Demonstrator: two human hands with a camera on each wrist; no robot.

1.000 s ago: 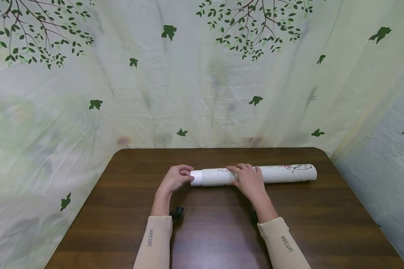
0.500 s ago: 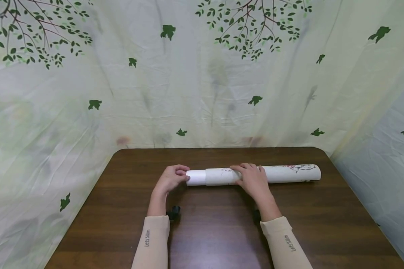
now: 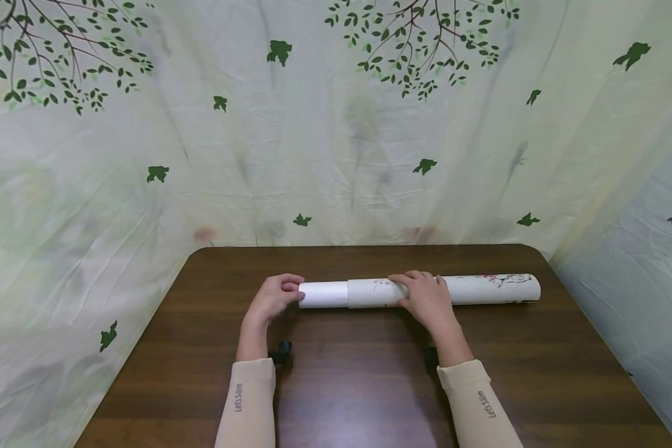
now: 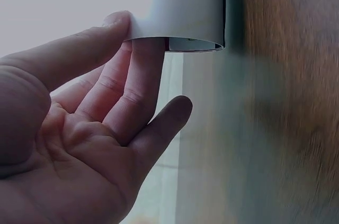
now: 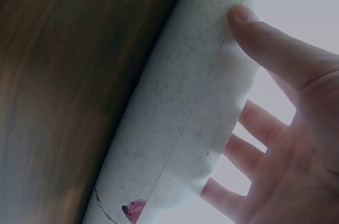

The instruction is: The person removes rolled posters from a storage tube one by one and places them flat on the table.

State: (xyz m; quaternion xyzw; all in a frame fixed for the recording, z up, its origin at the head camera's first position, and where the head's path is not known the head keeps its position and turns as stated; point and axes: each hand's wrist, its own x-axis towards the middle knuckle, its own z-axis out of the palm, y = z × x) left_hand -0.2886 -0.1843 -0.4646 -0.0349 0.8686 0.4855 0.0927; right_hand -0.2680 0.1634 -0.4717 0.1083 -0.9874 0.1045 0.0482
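A long white tube (image 3: 493, 288) printed with dark branches and red blossoms lies lengthwise across the table. From its left end sticks a plain white paper roll (image 3: 323, 295). My left hand (image 3: 271, 297) pinches the free end of that roll. In the left wrist view the thumb (image 4: 114, 28) presses on the outside of the roll while fingertips reach inside its open rim. My right hand (image 3: 428, 302) holds the printed tube near its middle from above. The right wrist view has its thumb (image 5: 251, 28) on the near side, with the other fingertips hidden behind the tube.
The brown wooden table (image 3: 358, 386) has rounded far corners. A pale curtain (image 3: 336, 124) with leafy branches and green bird shapes hangs behind it and down both sides. Dark wrist cameras (image 3: 282, 353) sit under both wrists.
My left hand has moved left, drawing more of the white roll out of the tube. My right hand and the printed tube have shifted slightly right.
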